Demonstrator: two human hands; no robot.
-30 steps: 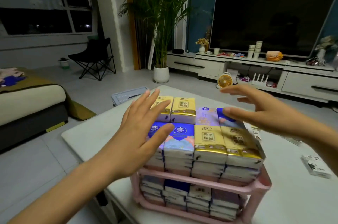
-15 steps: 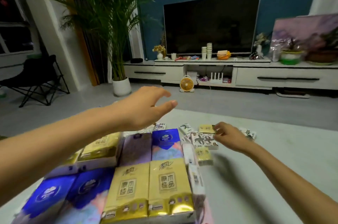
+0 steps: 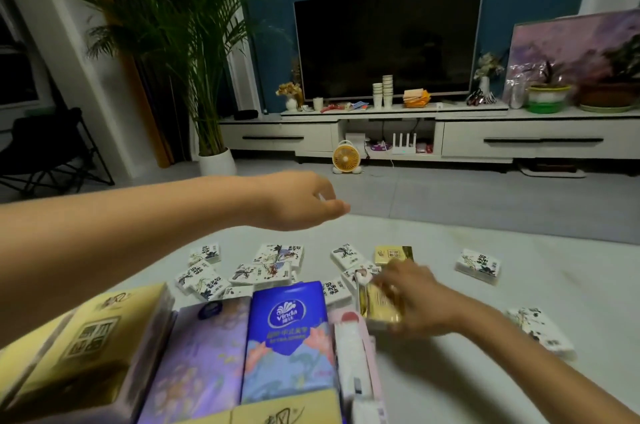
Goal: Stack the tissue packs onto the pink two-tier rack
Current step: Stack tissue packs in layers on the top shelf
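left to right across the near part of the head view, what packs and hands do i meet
yellow pack → purple pack → blue pack → white pack on edge → gold pack, gripped by the right hand → white printed pack lying alone on the table

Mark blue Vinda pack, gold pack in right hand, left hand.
Blue Vinda pack (image 3: 288, 337): head view, middle of top face.
Gold pack (image 3: 375, 306): head view, its exposed left face.
Left hand (image 3: 294, 202): head view, back of hand.
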